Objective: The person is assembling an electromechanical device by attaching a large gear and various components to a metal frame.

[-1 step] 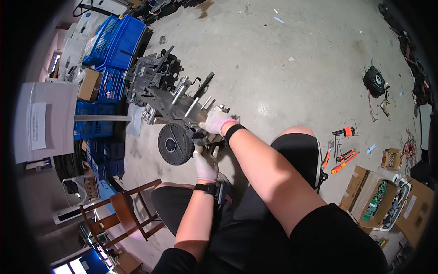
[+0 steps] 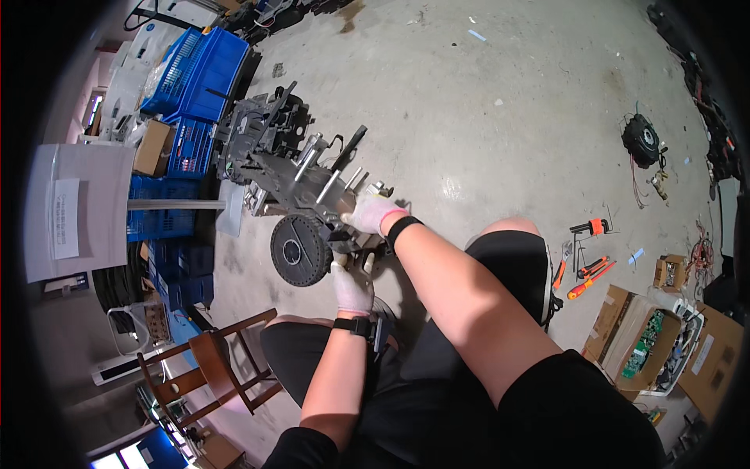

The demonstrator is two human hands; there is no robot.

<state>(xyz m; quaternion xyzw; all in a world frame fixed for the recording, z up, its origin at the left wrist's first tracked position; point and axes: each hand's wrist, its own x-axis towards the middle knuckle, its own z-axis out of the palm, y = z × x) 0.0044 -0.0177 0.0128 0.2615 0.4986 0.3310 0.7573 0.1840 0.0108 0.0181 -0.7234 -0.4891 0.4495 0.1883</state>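
Note:
A grey and black wheeled chassis (image 2: 269,168) rests on the floor ahead and to my left, with metal posts and brackets standing up from it. One black wheel (image 2: 295,250) with a ribbed tread faces me at its near end. My right hand (image 2: 373,213), in a white and pink glove, is closed over the near end from above. Below it my left hand (image 2: 354,288), gloved too, grips the underside edge beside the wheel. Its thumb and fingers lie either side of a dark part there. The fingertips of both hands are partly hidden by the chassis.
To the right lie pliers (image 2: 562,266), a red and yellow screwdriver (image 2: 591,280) and a hex key set (image 2: 598,227). Beyond them sits a black wheel motor (image 2: 641,141) with wires. Cardboard boxes (image 2: 617,332) hold circuit boards. Blue crates (image 2: 211,74) and a wooden chair (image 2: 211,363) stand left.

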